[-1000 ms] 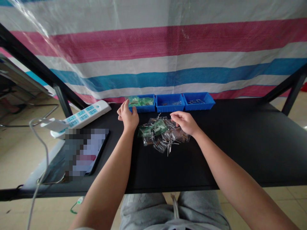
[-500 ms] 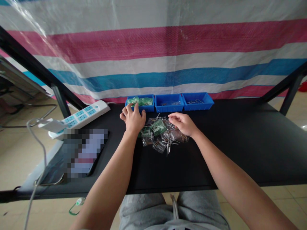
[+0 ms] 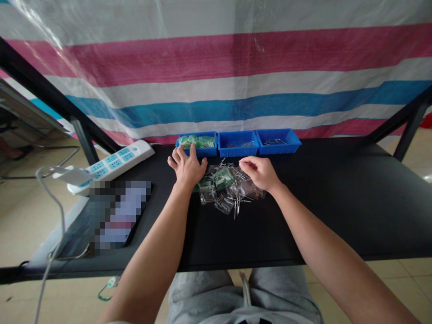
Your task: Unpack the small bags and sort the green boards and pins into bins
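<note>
My left hand [image 3: 189, 168] is spread out just in front of the left blue bin [image 3: 212, 150], which holds green plastic packets [image 3: 202, 141]. To its right lies a mixed pile: clear bags with small brown pieces [image 3: 223, 204], a green packet [image 3: 223, 178] and loose thin silvery pins, like rivets [image 3: 238, 205]. Over the right side of that pile is my right hand [image 3: 261, 172], its fingers curled together; whatever is between them is hidden.
Beside the left bin stand a middle blue bin [image 3: 238, 150] with clear bags and a right blue bin [image 3: 280, 147] with thin metal pins. A white power strip [image 3: 118, 163], its cable and a blurred phone-like object [image 3: 123, 216] occupy the black table's left side. Striped sheeting [image 3: 216, 81] hangs behind.
My right hand has curled its fingers tighter and shifted slightly right. My left hand stays almost in place, still spread.
</note>
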`<act>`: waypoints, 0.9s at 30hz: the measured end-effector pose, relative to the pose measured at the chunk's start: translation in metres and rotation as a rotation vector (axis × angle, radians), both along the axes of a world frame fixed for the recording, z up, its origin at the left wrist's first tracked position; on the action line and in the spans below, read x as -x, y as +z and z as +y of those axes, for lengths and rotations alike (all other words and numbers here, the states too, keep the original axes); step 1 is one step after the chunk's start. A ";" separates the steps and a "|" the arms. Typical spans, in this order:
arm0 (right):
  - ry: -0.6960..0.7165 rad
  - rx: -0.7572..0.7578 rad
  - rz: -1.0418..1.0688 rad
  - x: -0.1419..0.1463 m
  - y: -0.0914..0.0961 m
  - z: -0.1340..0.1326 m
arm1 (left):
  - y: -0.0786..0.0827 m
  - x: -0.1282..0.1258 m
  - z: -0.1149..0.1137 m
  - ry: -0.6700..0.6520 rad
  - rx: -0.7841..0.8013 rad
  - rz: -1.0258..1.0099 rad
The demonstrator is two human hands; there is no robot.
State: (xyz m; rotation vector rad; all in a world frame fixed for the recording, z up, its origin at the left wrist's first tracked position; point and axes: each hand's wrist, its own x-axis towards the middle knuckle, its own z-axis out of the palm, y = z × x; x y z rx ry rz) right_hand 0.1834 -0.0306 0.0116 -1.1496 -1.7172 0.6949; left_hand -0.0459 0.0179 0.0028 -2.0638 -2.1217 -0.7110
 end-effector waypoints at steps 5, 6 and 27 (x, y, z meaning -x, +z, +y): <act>0.009 -0.012 -0.039 0.000 0.000 0.000 | 0.000 0.001 0.000 -0.002 0.005 -0.003; 0.010 -0.017 -0.045 0.000 0.000 0.000 | 0.001 0.001 0.001 -0.001 0.003 -0.009; -0.050 -0.059 -0.146 -0.005 -0.005 0.005 | 0.015 -0.018 -0.012 -0.564 0.269 0.057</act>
